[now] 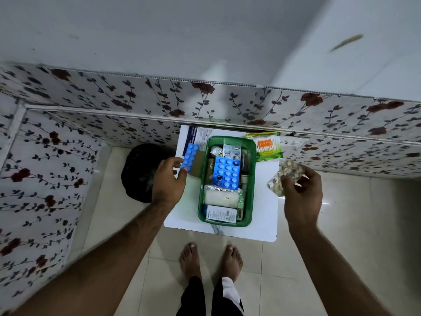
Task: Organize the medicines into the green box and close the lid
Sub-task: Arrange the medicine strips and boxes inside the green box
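An open green box [251, 179] stands on a small white table [266, 215]. Inside it lie a blue blister strip [226, 172], a silver strip, a white gauze pack [219, 198] and a white carton. My left hand [169, 181] pinches another blue blister strip [189, 157] just left of the box, above a brown carton [197, 164]. To the right of the box, my right hand [300, 190] grips a silver strip of beige tablets [288, 173]. No lid shows.
A green pack of cotton buds [267, 145] lies at the table's back right, a leaflet [197, 137] at the back left. A black bin [139, 172] sits on the floor left of the table. Floral panels line the walls. My bare feet [211, 258] stand before the table.
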